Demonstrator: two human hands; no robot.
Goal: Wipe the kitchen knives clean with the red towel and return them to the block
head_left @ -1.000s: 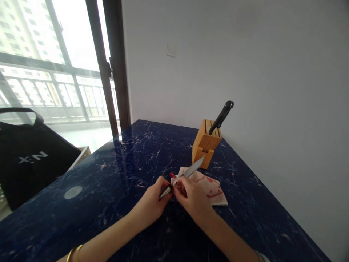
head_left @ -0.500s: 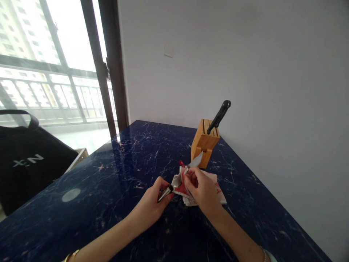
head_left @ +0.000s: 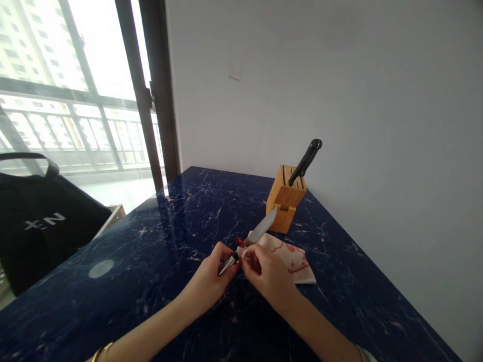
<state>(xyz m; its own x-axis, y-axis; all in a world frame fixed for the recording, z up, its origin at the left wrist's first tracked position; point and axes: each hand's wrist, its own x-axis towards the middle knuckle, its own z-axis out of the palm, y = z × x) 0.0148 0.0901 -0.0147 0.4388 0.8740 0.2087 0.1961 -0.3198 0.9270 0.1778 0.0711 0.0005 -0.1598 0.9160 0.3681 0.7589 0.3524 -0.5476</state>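
My left hand (head_left: 219, 271) is closed round the handle of a kitchen knife (head_left: 261, 229), whose bare blade points up and to the right, away from me. Close beside it, my right hand (head_left: 269, 274) pinches a bit of white and red cloth (head_left: 242, 252) against the blade near the handle. A small red piece (head_left: 239, 242) sticks out above the fingers; its kind is unclear. Under and to the right of my right hand lies a pale cloth with a red pattern (head_left: 296, 259). Whether the pinched bit belongs to it, I cannot tell.
A wooden knife block (head_left: 287, 196) holding a black-handled knife (head_left: 307, 158) stands just beyond the blade tip. The dark blue marbled table (head_left: 169, 251) meets a grey wall (head_left: 339, 100). A black bag (head_left: 45, 221) is at the left, by the window.
My right hand has moved left and down along the blade with the cloth, toward the handle. More of the blade shows now. My left hand keeps its hold.
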